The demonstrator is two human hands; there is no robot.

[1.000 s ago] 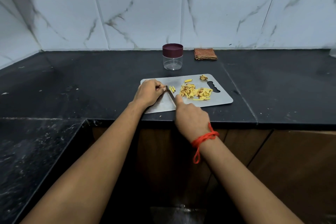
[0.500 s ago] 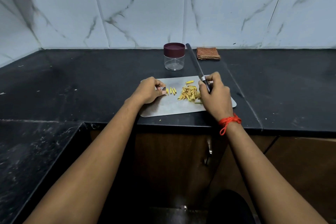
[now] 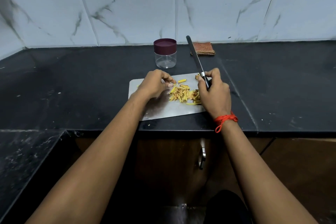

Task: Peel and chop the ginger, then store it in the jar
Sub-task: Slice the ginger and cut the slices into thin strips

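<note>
Yellow ginger strips [image 3: 180,93] lie heaped near the middle of the cutting board [image 3: 163,111], which sits at the front edge of the counter [image 3: 91,78]. The jar [image 3: 165,53], lid on, stands just behind the board's back edge, and a folded cloth [image 3: 202,48] lies nearer the counter's back edge. My right hand [image 3: 214,93] is wrapped round the handle of the knife [image 3: 195,56], with the blade lifted off the board and pointing toward the back edge. My left hand [image 3: 154,83] has its fingers curled at the pile's left side; I cannot tell whether they pinch a strip or only nudge it. I judge the step to be gathering the cuts for a finer chop. I would sweep the strays into a tight, flat row, tuck the fingertips back, and only then lower the blade beside the knuckles. Since half a second ago, the left hand has crossed from the board's left part to the pile, the few loose strips have joined it, and the knife stays raised.
</note>
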